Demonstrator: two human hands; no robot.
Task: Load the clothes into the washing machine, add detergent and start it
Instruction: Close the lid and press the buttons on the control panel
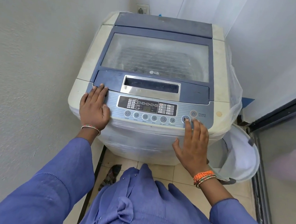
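with the white and blue top-loading washing machine point(152, 86) closed, left hand point(95, 108) flat, fingers spread empty, the right hand point(193, 146), splayed empty, could miss the round start button point(185, 119) and press power off.

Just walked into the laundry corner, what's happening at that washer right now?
A person in blue stands at a top-loading washing machine with its lid closed. The left hand rests flat on the left end of the control panel, while the right hand reaches its fingers to the start/pause button beside the power button.
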